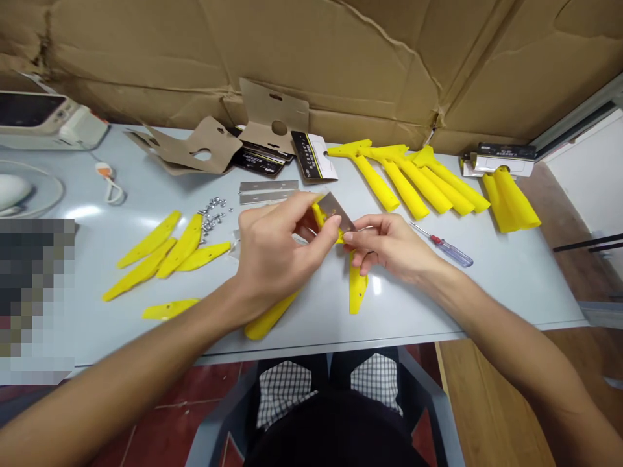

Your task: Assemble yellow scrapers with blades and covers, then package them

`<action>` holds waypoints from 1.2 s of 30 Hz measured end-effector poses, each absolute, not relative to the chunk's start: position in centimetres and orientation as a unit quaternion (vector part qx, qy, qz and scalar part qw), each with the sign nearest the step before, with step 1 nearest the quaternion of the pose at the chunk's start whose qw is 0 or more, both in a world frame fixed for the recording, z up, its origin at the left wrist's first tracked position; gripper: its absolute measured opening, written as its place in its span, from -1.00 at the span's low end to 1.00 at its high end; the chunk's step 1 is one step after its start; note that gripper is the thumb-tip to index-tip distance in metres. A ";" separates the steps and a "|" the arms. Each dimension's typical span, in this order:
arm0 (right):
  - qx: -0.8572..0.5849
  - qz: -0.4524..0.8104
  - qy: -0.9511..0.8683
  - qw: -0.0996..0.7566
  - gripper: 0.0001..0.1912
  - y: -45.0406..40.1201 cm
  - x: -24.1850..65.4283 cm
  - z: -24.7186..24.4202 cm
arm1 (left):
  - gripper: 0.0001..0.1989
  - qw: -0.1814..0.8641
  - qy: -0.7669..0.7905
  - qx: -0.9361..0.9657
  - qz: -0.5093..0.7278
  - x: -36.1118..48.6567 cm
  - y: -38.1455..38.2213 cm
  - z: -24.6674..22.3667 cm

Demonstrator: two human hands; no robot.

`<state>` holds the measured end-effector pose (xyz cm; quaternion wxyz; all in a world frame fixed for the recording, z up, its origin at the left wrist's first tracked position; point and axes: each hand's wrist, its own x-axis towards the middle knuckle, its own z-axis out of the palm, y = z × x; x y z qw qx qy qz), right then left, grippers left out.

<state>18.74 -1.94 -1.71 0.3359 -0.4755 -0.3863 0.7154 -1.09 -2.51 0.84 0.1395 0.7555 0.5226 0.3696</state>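
Observation:
My left hand (277, 243) is closed around a yellow scraper handle (272, 316), whose end sticks out below the palm. Its thumb presses a flat metal blade (335, 209) against the yellow head of that scraper. At the blade's lower right corner, the fingertips of my right hand (382, 243) are pinched together; whether a small part sits between them is hidden. Below the right fingers is a yellow cover plate (359, 288) with a hole, its upper end hidden by the hand.
Left of the hands lie several yellow plates (146, 250), loose screws (211, 217) and spare blades (267, 196). A screwdriver (450, 250) lies at right. Yellow scraper handles (418, 181) line the back, near opened cardboard packaging (275, 110). A bundled pack (511, 194) stands far right.

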 end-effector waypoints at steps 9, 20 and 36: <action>-0.488 0.720 -0.355 0.343 -0.61 -1.6 19.1 -1.6 | -0.85 0.114 0.513 0.762 0.378 -0.9 -2.4 0.7; -0.507 0.668 -0.425 0.342 -0.50 -1.5 18.7 -2.1 | -0.84 0.134 0.504 0.778 0.349 -0.9 -2.6 0.3; -0.488 0.337 -0.715 0.370 -0.90 -2.3 19.9 -1.1 | -0.94 0.230 0.486 0.717 0.444 -1.6 -0.4 0.4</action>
